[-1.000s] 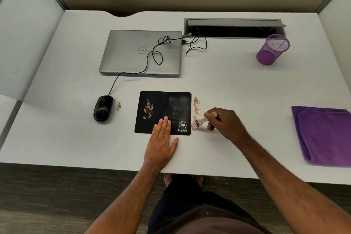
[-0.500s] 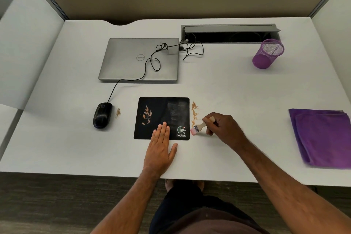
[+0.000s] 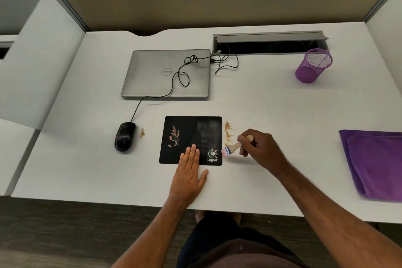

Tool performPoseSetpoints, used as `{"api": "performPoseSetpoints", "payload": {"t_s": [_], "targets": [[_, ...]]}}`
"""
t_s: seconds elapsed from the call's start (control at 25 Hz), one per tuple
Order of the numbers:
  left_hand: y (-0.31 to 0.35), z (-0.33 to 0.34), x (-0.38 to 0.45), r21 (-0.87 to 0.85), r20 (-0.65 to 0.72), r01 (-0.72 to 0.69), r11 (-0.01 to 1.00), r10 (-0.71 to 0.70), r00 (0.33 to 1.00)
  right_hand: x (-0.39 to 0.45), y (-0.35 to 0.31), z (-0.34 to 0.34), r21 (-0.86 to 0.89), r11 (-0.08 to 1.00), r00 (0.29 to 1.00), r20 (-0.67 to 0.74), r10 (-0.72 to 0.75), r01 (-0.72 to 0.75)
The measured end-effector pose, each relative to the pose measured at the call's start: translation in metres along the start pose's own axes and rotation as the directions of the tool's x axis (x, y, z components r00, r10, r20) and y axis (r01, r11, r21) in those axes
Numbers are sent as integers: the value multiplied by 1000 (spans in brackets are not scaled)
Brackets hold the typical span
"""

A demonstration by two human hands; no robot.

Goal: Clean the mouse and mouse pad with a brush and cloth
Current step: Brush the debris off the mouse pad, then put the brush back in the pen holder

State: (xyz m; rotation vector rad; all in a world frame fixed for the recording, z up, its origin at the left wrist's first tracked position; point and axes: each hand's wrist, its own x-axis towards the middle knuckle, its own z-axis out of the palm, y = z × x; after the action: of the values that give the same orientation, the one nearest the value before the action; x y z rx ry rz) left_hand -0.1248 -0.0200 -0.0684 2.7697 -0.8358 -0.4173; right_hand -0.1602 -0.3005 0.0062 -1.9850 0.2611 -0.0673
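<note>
A black mouse pad [image 3: 191, 130] lies on the white desk [image 3: 272, 115] with a brown smear of dirt on its left half. My left hand [image 3: 188, 172] lies flat, its fingers pressing the pad's front edge. My right hand [image 3: 260, 148] grips the wooden handle of a small brush [image 3: 231, 148], whose pink bristles sit at the pad's right edge. Brown crumbs [image 3: 228, 131] lie on the desk just right of the pad. A black wired mouse [image 3: 124, 136] sits to the left, with a small crumb pile [image 3: 142, 133] beside it. A folded purple cloth [image 3: 376, 161] lies at the far right.
A closed silver laptop [image 3: 152, 74] sits behind the pad, with the mouse cable looped over it. A purple mesh cup [image 3: 313, 65] stands at the back right, next to an open cable slot [image 3: 269, 44]. Partition walls enclose the desk on three sides.
The camera has tilted up, so everything sits lower in view. The brush and both hands stay in nearly the same place by the pad.
</note>
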Motion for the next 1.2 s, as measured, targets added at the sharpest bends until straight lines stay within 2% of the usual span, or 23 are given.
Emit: {"api": "performPoseSetpoints", "payload": {"t_s": [0.28, 0.68, 0.92, 1.2], "targets": [[6, -11, 5, 7, 12, -10, 1000, 10, 1000, -2, 7, 7, 207, 975, 996, 11, 86, -86], [30, -34, 54, 26, -20, -61, 998, 61, 998, 8, 8, -11, 184, 975, 992, -9, 126, -123], [45, -46, 104, 54, 4, -149, 987, 149, 989, 22, 12, -34, 251, 958, 977, -126, 173, -138], [72, -58, 176, 38, 11, -251, 967, 251, 968, 45, 17, -73, 326, 937, 923, -309, 231, -125]]}}
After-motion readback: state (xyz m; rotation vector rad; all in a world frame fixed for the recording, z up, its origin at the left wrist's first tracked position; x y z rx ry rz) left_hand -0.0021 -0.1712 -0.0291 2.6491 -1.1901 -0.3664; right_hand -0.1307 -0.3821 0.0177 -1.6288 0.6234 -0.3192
